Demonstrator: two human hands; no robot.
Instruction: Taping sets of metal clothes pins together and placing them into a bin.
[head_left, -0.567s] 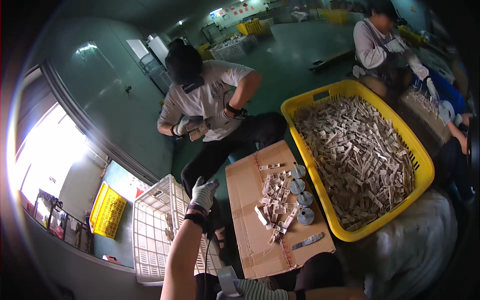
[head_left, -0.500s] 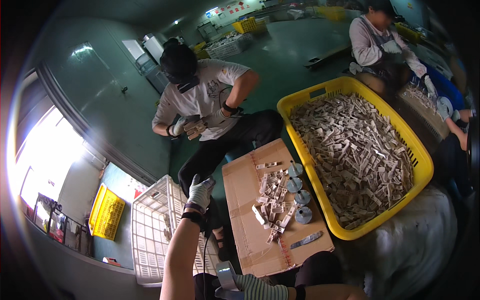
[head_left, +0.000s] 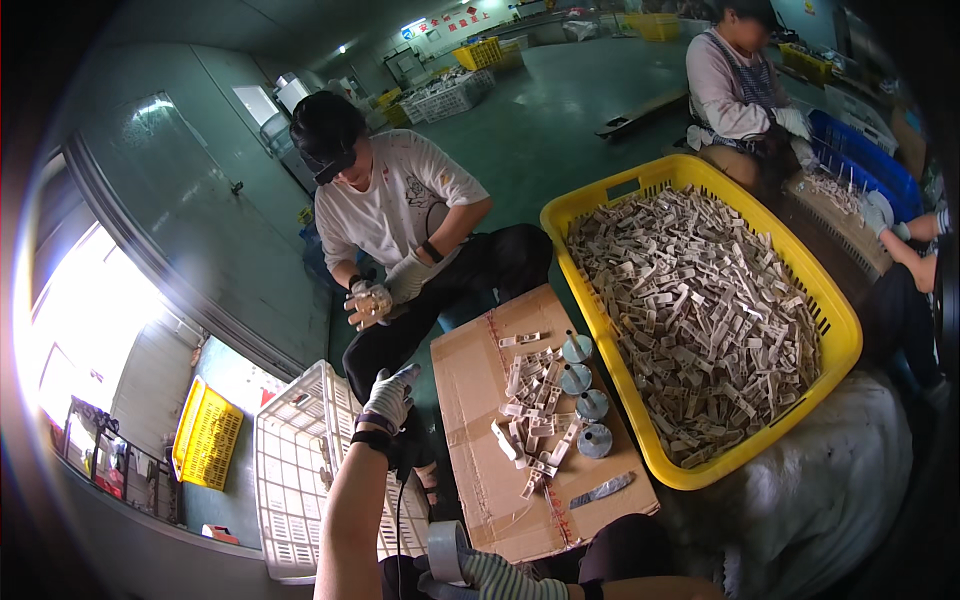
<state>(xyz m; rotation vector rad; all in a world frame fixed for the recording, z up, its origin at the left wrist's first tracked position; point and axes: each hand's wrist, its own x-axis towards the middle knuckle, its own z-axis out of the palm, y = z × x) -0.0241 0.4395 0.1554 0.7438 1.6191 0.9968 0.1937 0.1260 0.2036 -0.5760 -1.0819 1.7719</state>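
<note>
My left hand (head_left: 388,398), in a pale glove with a dark wristband, is raised left of a flat cardboard surface, above a white crate (head_left: 300,460). Its fingers are apart and nothing shows in them. At the lower edge, my right hand (head_left: 505,578), in a striped glove, grips a grey roll (head_left: 446,553) that looks like tape. On the cardboard (head_left: 465,400) lie a loose pile of small beige clip-like pieces (head_left: 535,395), several round grey metal pieces with short stems (head_left: 592,405), and a flat silvery strip (head_left: 603,490).
A large yellow basket (head_left: 850,345) full of similar beige pieces stands right of the cardboard. Across from me a co-worker (head_left: 400,200) sits with gloved hands together. Another person (head_left: 730,90) works by a blue bin (head_left: 880,165) at far right. A yellow crate (head_left: 210,430) stands by the doorway.
The view has shifted slightly. My left hand has turned, its fingers now pointing more to the right. The co-worker opposite has brought both hands together; my right hand keeps the grey roll.
</note>
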